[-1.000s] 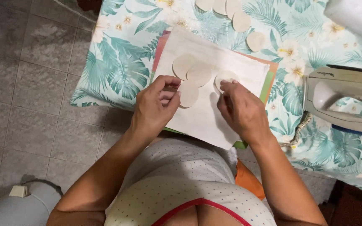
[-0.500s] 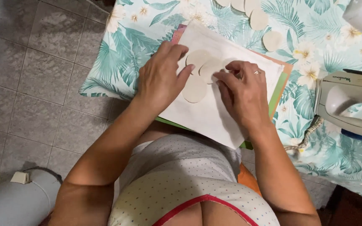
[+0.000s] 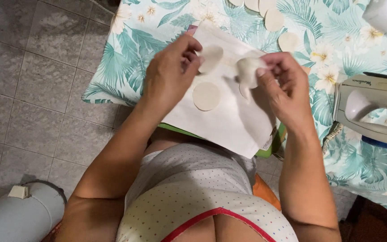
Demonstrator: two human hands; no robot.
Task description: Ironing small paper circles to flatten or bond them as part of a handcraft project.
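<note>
Grey floor tiles [image 3: 36, 89] to the left; worktop [image 3: 346, 170] covered in a leaf-and-flower print cloth, with a white sheet [image 3: 229, 121] laid over a green board at its near edge; white iron [image 3: 372, 112] rests at the right, well apart from the sheet; a row of pale fabric discs [image 3: 274, 19] lies at the far edge of the cloth. Change since half a second ago: both hands were then pressed flat on a cluster of discs on the sheet; both are now raised off it, each carrying a disc, and only one disc [image 3: 206, 96] is left lying flat on the sheet between them. Left hand [image 3: 171, 74]: thumb and fingers pinched shut on the edge of one flat disc [image 3: 211, 58], held just above the sheet. Right hand [image 3: 283, 85]: fingers curled and closed around a crumpled or folded disc [image 3: 247, 71], its lower edge hanging free. The two held discs are near each other but apart. Judgement: the stack has been separated, piece by piece, with the pieces now being handled singly; the sheet serves as the laying surface. Pale cylindrical object [image 3: 19, 215] at lower left on the floor; kind unclear.
</note>
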